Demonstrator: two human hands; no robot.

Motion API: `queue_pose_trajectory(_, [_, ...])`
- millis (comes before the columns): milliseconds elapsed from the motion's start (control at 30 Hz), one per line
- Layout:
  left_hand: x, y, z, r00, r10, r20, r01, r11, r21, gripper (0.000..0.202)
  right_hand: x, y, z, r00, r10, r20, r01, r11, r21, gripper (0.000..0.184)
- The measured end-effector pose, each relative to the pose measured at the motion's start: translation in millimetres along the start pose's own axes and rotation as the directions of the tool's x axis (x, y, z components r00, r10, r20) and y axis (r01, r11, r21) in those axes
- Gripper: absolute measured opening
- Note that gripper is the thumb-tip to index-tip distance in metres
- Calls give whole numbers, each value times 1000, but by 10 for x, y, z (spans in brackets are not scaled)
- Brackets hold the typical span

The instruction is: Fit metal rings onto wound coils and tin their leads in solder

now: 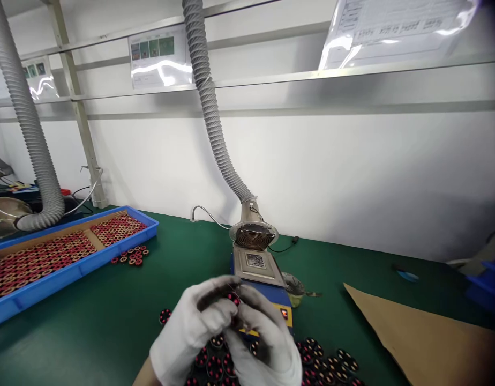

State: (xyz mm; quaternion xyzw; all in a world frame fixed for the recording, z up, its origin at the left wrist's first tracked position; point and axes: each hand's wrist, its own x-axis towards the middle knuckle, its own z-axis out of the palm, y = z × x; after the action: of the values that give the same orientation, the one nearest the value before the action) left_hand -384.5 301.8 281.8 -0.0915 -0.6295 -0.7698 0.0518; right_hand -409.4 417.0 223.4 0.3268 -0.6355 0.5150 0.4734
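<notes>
My left hand (197, 316) and my right hand (265, 332), both in white gloves, meet in front of a blue soldering pot (261, 265). Pinched between their fingertips is a small black and red motor stator (233, 298), mostly covered by the gloves. Both hands are closed on it, with darkened glove fingertips. Beneath and between the hands lie several loose stators (214, 367) on the green table. A further group of stators (325, 364) spreads to the right of my right hand. One single stator (164, 316) rests left of my left hand.
A blue tray (76, 271) of stators in rows stands at left, with a small cluster of stators (133, 255) beside it. Above the pot hangs a grey fume hose (211, 107). A small cup (293, 287) touches the pot's right side. Brown cardboard (428, 332) lies at right.
</notes>
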Motion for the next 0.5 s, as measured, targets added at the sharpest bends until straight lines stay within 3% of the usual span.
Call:
queue_pose_trajectory(33, [22,-44,28,1000,-11,-8,10,997,-73,32,-24,12,8,994,-96,42,99,992,-73,39])
queue_pose_trajectory(100, [57,-136,63,990,23,-139,-54,974,-220,26,-45,11,39,990,-140,29,142,979,-147,36])
queue_pose_trajectory(200, [84,-190,45,930,136,-342,-275,874,-400,24,-20,-26,95,987,-10,-161,-14,989,-145,30])
queue_pose_trajectory(267, [87,-149,11,897,184,-402,-341,866,-365,26,6,-42,112,970,45,-239,-75,990,-116,30])
queue_pose_trajectory(300, [83,-117,0,906,176,-385,-309,897,-317,27,15,-44,113,968,44,-246,-72,992,-108,31])
queue_pose_trajectory(400, [61,-47,20,974,4,-225,-50,978,-203,27,4,-38,106,977,12,-211,-34,994,-102,33])
queue_pose_trajectory(433, [52,-46,39,977,-28,-214,-18,977,-211,23,-9,-36,105,979,8,-204,-30,994,-104,32])
queue_pose_trajectory(500, [41,-72,66,958,23,-285,-97,964,-248,15,-42,-36,107,980,0,-198,-23,993,-114,30])
